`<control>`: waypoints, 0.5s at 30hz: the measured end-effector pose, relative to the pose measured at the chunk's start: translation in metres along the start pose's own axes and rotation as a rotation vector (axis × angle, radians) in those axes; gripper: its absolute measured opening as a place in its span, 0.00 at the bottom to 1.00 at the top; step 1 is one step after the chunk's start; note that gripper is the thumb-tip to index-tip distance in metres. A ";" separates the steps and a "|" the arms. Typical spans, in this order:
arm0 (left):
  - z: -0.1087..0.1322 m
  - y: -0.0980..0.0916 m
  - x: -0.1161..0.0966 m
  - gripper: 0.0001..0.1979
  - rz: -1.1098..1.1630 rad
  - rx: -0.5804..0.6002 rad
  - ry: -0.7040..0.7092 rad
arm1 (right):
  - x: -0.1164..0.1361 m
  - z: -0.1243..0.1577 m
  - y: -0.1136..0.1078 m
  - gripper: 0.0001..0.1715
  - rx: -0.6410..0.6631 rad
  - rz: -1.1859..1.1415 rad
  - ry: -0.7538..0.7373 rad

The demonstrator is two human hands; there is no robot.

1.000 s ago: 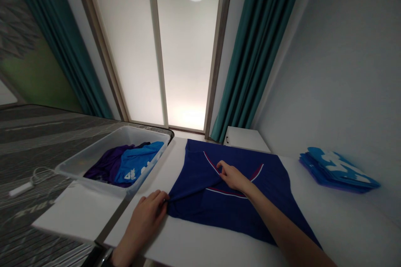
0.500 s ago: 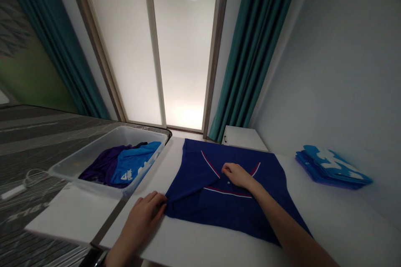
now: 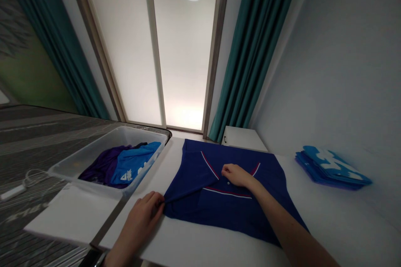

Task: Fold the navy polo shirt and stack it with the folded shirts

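Note:
A dark blue polo shirt (image 3: pixel 228 204) with red and white trim lies spread on the white table (image 3: pixel 194 250). My left hand (image 3: pixel 142 217) pinches the shirt's near left corner at the table's front, fingers closed on the cloth. My right hand (image 3: pixel 236 175) rests on the shirt's middle, by the collar and placket, with its fingers curled down on the fabric.
A clear plastic bin (image 3: pixel 94 154) with purple and light blue garments stands at the left. A stack of folded blue and white clothes (image 3: pixel 332 167) lies at the right by the wall. A small white cabinet (image 3: pixel 242 137) stands behind the table. A white cable (image 3: pixel 19 187) lies on the bed at left.
My left hand has pulled the shirt's corner slightly left and toward me, tightening the fabric. My right hand has moved a little right along the collar area.

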State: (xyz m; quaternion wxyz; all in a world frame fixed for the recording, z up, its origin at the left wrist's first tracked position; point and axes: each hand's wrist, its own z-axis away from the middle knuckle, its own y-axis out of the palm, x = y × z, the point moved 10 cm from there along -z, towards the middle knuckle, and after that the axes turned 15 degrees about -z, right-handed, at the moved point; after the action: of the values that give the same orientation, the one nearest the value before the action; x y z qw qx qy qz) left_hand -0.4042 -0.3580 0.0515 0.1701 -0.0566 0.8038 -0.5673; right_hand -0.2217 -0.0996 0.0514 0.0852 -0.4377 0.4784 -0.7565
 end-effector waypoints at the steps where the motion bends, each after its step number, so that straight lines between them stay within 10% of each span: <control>1: 0.000 -0.001 0.000 0.08 0.003 -0.009 0.002 | 0.003 0.003 0.005 0.12 -0.008 0.026 0.003; 15: 0.004 0.005 0.004 0.10 0.023 -0.010 0.044 | 0.029 0.012 0.024 0.09 -0.128 0.187 -0.050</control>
State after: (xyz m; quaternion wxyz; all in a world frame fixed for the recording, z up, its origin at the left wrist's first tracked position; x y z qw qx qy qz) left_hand -0.4058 -0.3613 0.0452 0.1586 -0.0357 0.8109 -0.5622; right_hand -0.2371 -0.1363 0.0512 0.1391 -0.4146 0.5622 -0.7019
